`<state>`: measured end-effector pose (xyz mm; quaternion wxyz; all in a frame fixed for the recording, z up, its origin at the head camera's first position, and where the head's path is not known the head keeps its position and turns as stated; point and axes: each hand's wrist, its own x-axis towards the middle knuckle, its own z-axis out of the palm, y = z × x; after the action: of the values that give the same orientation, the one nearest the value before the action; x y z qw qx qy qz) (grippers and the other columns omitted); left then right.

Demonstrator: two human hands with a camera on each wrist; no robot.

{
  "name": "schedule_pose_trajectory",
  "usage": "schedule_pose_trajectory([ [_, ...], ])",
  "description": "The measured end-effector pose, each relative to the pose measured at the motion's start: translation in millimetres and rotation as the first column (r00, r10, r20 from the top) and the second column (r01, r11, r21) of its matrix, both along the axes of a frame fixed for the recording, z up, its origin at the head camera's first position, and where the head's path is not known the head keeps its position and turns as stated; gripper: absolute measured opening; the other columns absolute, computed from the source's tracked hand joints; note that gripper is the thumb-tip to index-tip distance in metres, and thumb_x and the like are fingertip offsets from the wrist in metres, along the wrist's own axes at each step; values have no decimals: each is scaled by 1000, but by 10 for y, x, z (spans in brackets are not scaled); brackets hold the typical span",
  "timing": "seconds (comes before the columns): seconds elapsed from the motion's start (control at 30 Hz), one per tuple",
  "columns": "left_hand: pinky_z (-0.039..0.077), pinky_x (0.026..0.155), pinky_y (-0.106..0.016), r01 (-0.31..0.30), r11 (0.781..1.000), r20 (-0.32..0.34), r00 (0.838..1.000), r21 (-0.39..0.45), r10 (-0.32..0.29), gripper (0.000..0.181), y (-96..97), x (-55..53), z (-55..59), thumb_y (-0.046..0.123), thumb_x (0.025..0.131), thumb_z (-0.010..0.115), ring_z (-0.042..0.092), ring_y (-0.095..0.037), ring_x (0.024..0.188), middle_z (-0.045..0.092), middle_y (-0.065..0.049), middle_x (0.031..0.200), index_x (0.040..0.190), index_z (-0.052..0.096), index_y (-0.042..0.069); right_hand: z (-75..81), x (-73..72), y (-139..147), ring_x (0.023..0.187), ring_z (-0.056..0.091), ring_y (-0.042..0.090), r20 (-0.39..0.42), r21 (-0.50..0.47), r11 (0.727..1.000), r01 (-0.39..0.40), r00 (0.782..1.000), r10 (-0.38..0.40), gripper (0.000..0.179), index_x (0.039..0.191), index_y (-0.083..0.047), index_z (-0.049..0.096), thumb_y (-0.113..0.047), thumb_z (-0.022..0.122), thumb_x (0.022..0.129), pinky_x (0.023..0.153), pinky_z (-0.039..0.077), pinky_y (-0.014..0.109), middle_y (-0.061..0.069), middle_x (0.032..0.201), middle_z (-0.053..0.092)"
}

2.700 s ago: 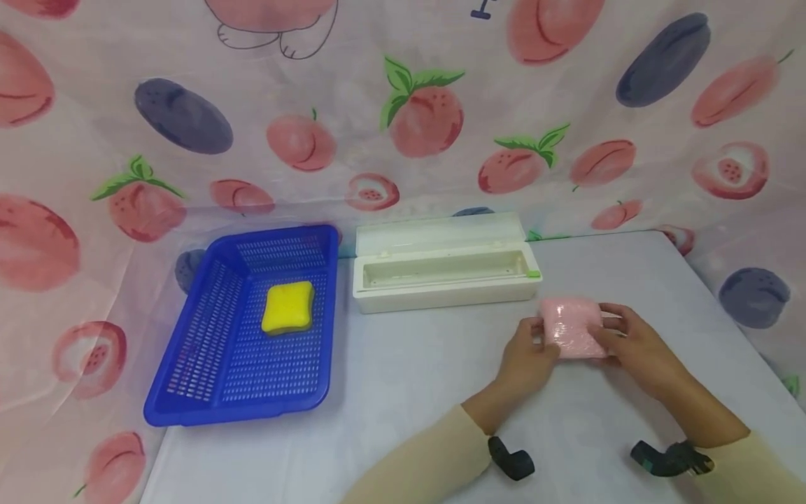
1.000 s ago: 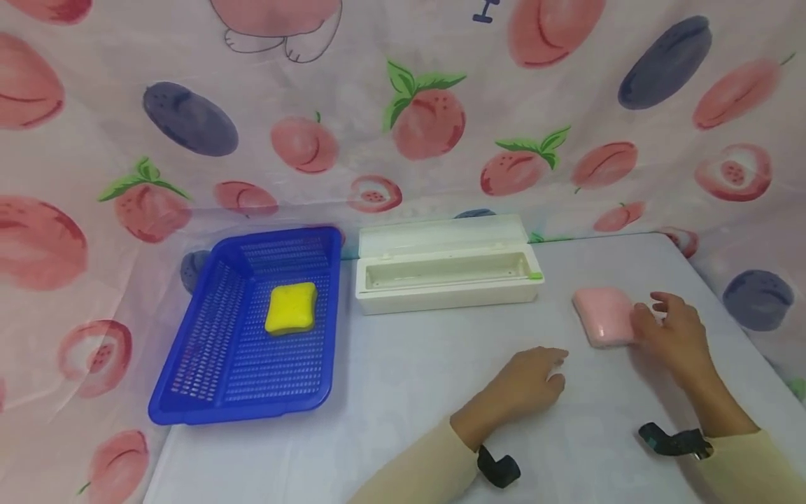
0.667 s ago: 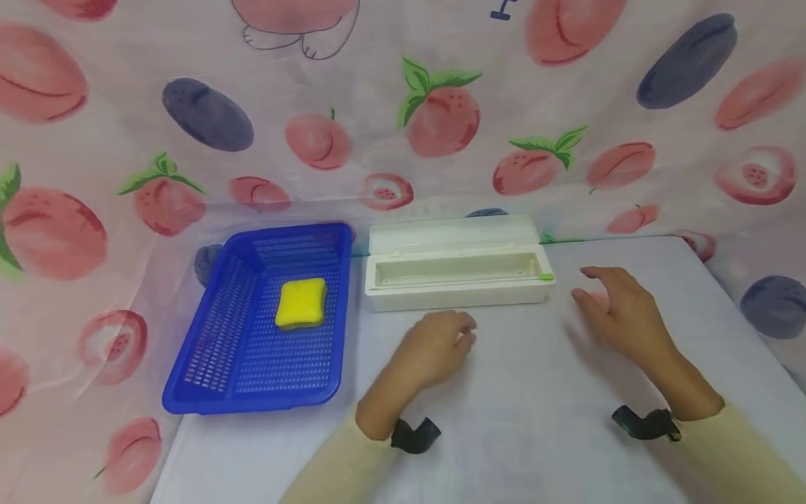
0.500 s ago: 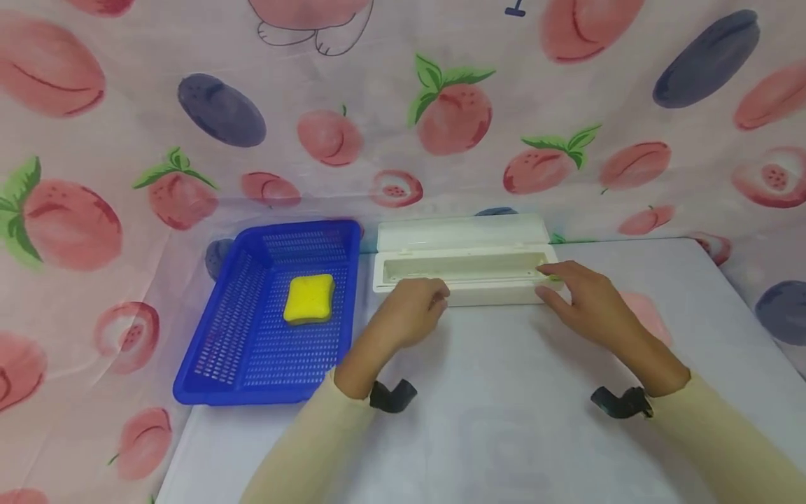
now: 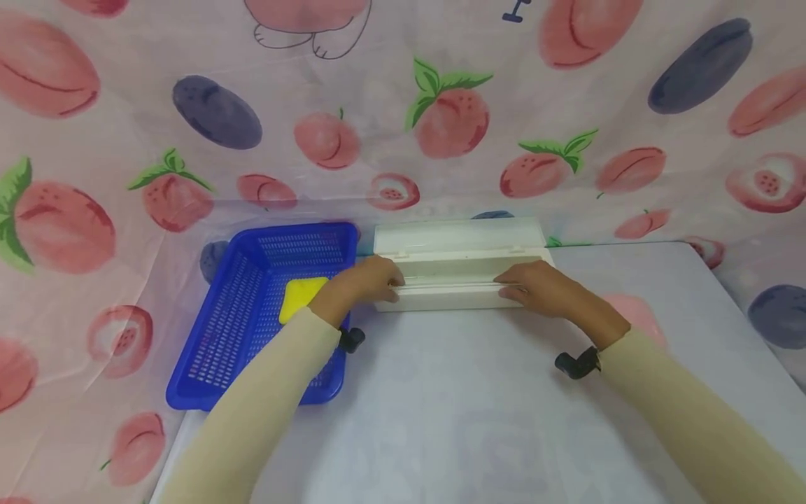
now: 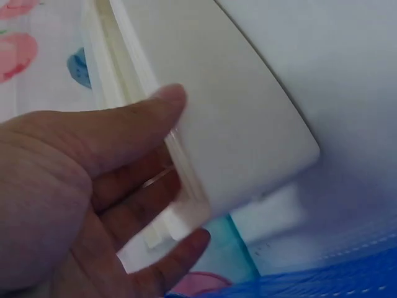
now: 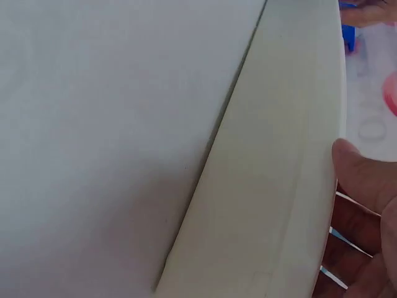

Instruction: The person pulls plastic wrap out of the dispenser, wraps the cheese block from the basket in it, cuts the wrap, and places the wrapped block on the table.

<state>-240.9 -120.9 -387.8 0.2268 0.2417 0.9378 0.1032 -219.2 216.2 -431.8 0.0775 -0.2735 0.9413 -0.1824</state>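
A long white cling-film dispenser (image 5: 450, 299) with its lid raised stands at the back of the table. My left hand (image 5: 370, 280) grips the left part of its front wall. In the left wrist view the thumb (image 6: 167, 102) presses the outer face, with the other fingers behind the edge. My right hand (image 5: 538, 288) pinches the same wall near the right end, its thumb (image 7: 347, 158) on the edge in the right wrist view. The trough between the hands shows no roll. A pink sponge-like block (image 5: 637, 313), shiny with clear film, lies partly hidden behind my right forearm.
A blue perforated basket (image 5: 217, 350) stands left of the dispenser, and my left forearm crosses over it. Inside lies a yellow sponge-like block (image 5: 301, 295), partly covered. A fruit-print cloth (image 5: 390, 126) hangs behind the white-covered table (image 5: 453, 406).
Both hands held the pink block, then let it go on the right side of the table. They moved left and forward to the dispenser and now grip its front wall.
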Motion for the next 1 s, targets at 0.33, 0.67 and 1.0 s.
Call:
schedule_pose_trajectory([
  [0.33,56,93,-34,20,997,4,1000,73,-20,16,-64,-181,-32,18,96,72,65,-18,97,76,-2,102,108,81,12,8,-207,107,107,72,26,151,-95,990,108,984,-93,19,109,-18,81,-25,76,93,89,57,46,2,107,79],
  [0.67,54,90,-36,26,993,-43,999,113,-22,13,-76,-231,-40,17,99,68,62,-17,90,73,0,93,97,79,12,30,-255,107,92,63,19,181,-137,975,177,972,-151,14,103,-15,82,-23,73,96,78,49,34,1,98,78],
  [1.0,53,94,-43,22,977,-141,990,212,9,15,-126,-210,-53,13,100,65,65,-24,94,75,-6,94,99,78,6,-37,-175,110,102,70,23,81,-172,980,98,993,-85,23,111,-14,79,-25,78,91,88,59,44,2,107,78],
])
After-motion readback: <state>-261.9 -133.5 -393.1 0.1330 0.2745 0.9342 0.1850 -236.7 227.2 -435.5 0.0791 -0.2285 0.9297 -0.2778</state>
